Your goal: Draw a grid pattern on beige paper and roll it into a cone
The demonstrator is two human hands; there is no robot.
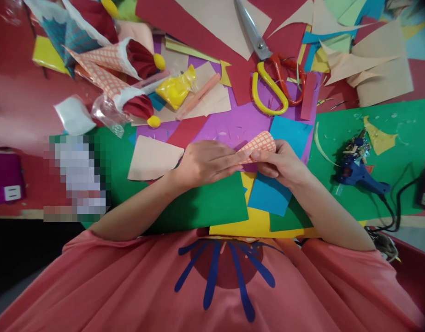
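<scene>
Between my two hands is a small paper cone [262,144] with an orange grid pattern, its wide end toward the right. My left hand [210,161] is closed over the narrow end, fingers stretched along it and pressed on the paper. My right hand [281,161] pinches the wide end between thumb and fingers. The tip of the cone is hidden under my left fingers. Beside my left wrist lies a cream paper piece [153,159]. Blue paper [273,193] lies under my right hand, over green [205,207] and yellow sheets.
Scissors [264,60] with red and yellow handles lie beyond my hands. A blue glue gun [363,173] rests at the right, its cord trailing off. Paper ice cream cones [105,60], a yellow clay packet [178,87] and paper scraps [378,60] cover the far side.
</scene>
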